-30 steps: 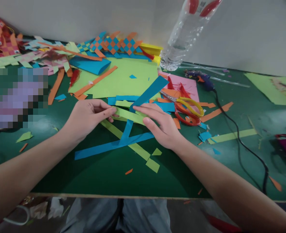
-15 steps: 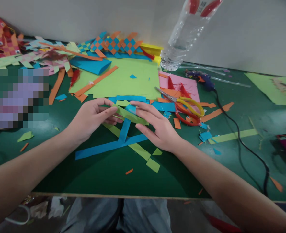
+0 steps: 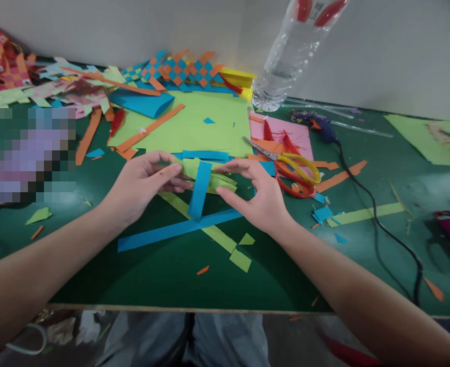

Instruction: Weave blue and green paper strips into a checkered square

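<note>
My left hand (image 3: 146, 186) pinches the left end of a small bundle of light-green paper strips (image 3: 221, 181) between thumb and fingers. A blue paper strip (image 3: 201, 189) is looped upright across the front of the bundle. My right hand (image 3: 259, 191) is curved around the bundle's right end, thumb and fingers apart; whether its fingertips touch the paper is hard to see. Below, a long blue strip (image 3: 152, 237) lies slanting on the table, crossing a green strip (image 3: 220, 237).
Yellow-and-red scissors (image 3: 297, 171) lie beside my right hand. Behind are green paper sheets (image 3: 205, 117), woven paper pieces (image 3: 177, 69) and a water bottle (image 3: 286, 61). A glue gun (image 3: 320, 125) trails its black cord (image 3: 370, 196) at right. Paper scraps are scattered around.
My right hand has drawn slightly right and its fingers have come off the blue strip. That strip now stands up in front of the green bundle. The left hand stays nearly still.
</note>
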`<state>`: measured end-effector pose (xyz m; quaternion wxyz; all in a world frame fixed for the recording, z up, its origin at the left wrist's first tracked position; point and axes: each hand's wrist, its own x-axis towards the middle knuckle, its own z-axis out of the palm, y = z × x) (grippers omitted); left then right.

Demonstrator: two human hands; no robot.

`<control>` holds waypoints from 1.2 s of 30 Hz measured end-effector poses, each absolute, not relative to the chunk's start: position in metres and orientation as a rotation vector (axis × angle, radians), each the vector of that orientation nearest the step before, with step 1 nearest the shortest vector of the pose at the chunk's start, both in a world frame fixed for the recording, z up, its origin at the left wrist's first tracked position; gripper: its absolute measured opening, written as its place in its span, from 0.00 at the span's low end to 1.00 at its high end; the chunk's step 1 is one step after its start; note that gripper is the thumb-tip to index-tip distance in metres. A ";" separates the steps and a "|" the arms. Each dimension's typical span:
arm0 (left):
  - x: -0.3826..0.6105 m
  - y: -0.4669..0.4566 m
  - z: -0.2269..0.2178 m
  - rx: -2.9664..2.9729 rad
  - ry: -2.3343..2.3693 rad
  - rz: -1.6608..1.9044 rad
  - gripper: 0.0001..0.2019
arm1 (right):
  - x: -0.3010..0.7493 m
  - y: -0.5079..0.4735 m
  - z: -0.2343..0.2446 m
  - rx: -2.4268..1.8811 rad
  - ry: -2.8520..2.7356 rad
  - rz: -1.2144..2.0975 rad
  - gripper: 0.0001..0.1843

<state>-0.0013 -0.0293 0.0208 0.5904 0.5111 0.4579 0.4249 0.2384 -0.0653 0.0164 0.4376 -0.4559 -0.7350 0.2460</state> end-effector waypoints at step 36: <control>-0.007 -0.039 0.037 1.686 1.259 0.857 0.16 | 0.235 -0.062 0.024 -1.116 -1.592 1.055 0.13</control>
